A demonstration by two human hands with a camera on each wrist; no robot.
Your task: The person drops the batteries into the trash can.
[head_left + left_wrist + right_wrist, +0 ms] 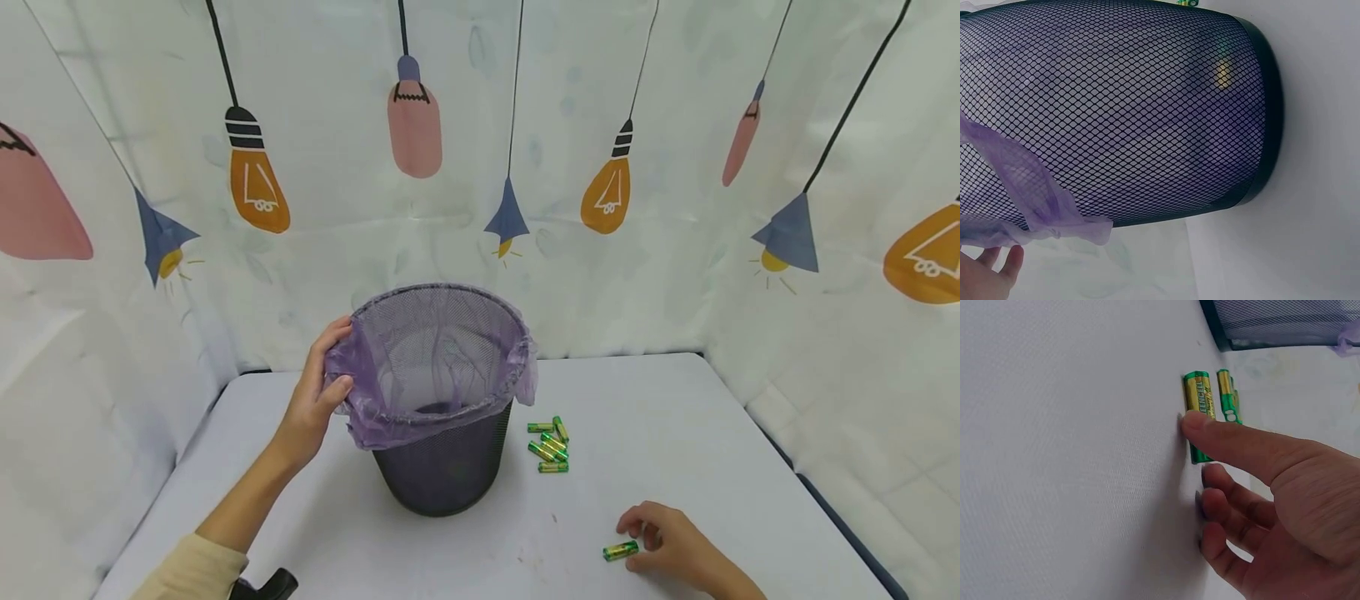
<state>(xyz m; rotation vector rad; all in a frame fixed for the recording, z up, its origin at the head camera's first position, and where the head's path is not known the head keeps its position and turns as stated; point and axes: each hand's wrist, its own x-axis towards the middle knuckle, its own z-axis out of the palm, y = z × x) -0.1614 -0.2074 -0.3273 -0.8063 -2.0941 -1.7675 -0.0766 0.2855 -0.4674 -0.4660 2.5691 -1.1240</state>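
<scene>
A black mesh wastebasket [442, 475] stands on the table, lined with a thin purple plastic bag [375, 421] folded over its rim. My left hand [318, 387] grips the rim and bag at the left side, its thumb on the near side. In the left wrist view, the mesh wall [1116, 119] fills most of the frame, and a blurred yellow-green patch shows through near the base. By the table's front right lies one green and gold battery [621, 551]. My right hand [671, 542] is at its right end, thumb and fingers spread around it without a visible pinch.
Several more green batteries [551, 448] lie in a loose group just right of the wastebasket. The white table [645, 400] is bounded by white curtains [465, 250] printed with lamps at the back and sides. A black device [273, 586] sits by the left forearm.
</scene>
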